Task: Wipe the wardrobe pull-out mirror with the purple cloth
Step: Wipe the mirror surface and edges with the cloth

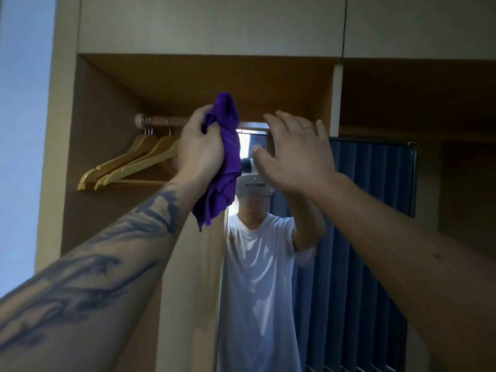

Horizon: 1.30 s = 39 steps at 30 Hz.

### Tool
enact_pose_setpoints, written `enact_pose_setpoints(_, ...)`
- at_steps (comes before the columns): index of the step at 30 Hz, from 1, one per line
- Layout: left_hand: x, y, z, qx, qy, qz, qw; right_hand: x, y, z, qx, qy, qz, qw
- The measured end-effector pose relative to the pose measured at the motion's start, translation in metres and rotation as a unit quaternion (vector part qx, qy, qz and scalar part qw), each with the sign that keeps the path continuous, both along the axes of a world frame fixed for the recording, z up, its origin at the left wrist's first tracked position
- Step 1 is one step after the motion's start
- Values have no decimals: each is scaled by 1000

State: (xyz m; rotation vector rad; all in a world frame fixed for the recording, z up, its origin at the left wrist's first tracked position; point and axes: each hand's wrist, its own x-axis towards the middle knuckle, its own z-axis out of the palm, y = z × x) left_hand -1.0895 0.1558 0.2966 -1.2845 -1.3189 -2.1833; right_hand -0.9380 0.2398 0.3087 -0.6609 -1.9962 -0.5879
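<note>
The cloth [225, 157] is soft, matt purple fabric, crumpled into loose folds. The mirror [349, 237] is smooth, glossy glass with a thin, shiny metal-looking frame at its top right corner, while the wardrobe [107, 224] panels look like matt, wood-grain board. The hangers [128, 162] are pale, lightly varnished wood with thin metal hooks, hung on a smooth, satin-finished rail [161, 121].

The mirror [349, 237] runs off the frame at 6 o'clock, its top toward 12 o'clock hidden behind the right hand [292, 154] and the purple cloth [222, 157], whose bunched middle disappears inside the left hand [198, 146]'s grip.
</note>
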Motion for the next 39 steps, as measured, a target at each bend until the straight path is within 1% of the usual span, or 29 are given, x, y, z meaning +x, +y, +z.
enact_pose_setpoints(2,1,6,-1,-30,25,-27,999,-6,7,-1,-33,-19,-4,999)
enact_pose_setpoints(4,0,12,-6,-41,32,-49,997,-10,11,-6,-18,-20,-17,999)
enact_pose_setpoints(6,-1,16,-14,-34,31,-68,997,-13,13,-7,-5,-15,-21,1000)
enact_pose_setpoints(8,-3,16,-26,-29,4,-101,994,-14,14,-6,1,-10,-25,1000)
enact_pose_setpoints(11,-6,13,-58,-69,-47,-137,987,-17,16,-8,9,-7,-37,999)
enact_pose_setpoints(14,-8,9,-76,-90,-51,-147,984,-19,18,-9,15,5,-33,999)
enact_pose_setpoints(16,-10,10,-65,-90,-30,-120,988,-20,19,-10,16,8,-30,999)
enact_pose_setpoints(20,-11,14,-20,-36,28,-66,997,-19,24,-12,26,19,-11,999)
enact_pose_setpoints(22,-10,18,-13,-27,41,-60,997,-18,26,-14,42,24,-13,999)
enact_pose_setpoints(24,-9,20,-23,-15,21,-82,996,-18,26,-17,53,20,-19,998)
enact_pose_setpoints(26,-6,20,-43,-5,-21,-118,993,-19,25,-19,57,23,-24,998)
enact_pose_setpoints(29,-3,17,-81,-20,-79,-166,983,-20,24,-22,54,28,-32,998)
enact_pose_setpoints(31,-3,13,-96,-30,-93,-182,978,-21,23,-22,52,23,-34,998)
enact_pose_setpoints(33,-3,9,-87,-40,-71,-176,981,-21,22,-21,52,26,-35,998)
enact_pose_setpoints(35,-6,7,-61,-29,-51,-167,984,-21,22,-22,50,29,-33,998)
enact_pose_setpoints(37,-5,8,-39,-11,-44,-163,986,-20,22,-23,49,31,-27,998)
enact_pose_setpoints(39,-4,12,-39,-9,-53,-171,984,-20,21,-22,46,33,-25,998)
